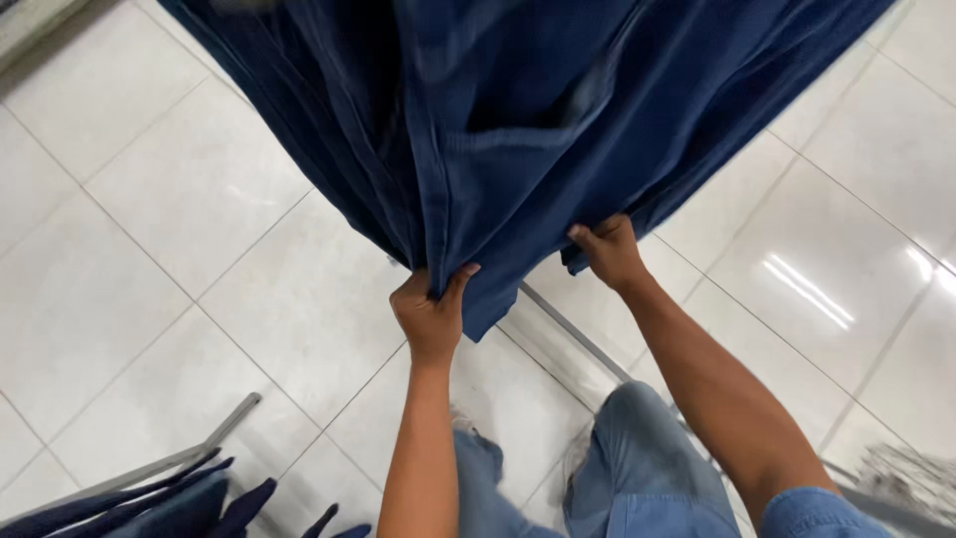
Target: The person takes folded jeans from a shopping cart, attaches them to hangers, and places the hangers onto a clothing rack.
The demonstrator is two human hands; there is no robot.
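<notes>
A large dark blue cloth (528, 110) hangs down from above the view and fills the upper middle of the picture, its lower edge gathered into folds. The left hand (430, 314) has its grip pinched on a bunched fold at the cloth's lowest point — thumb on one side, fingers curled round the other, knuckles toward the camera. The right hand (609, 249) sits just to the right of that fold and a little higher, its grip closed on the cloth's hem, fingertips tucked under the edge so the fabric drapes over them. Both forearms reach up toward the cloth from the bottom of the frame.

Below the cloth lies a white tiled floor (199, 199), glossy, with light reflections to the right of the cloth. A thin metal bar (568, 334) runs slantwise across the floor under the cloth's lower edge, between the two arms. Beneath the hands the person's light blue jeans (637, 468) show. Well down and to the left of the cloth, more dark blue fabric (149, 508) is heaped beside a second metal bar (234, 413) — blurred at the picture's edge
</notes>
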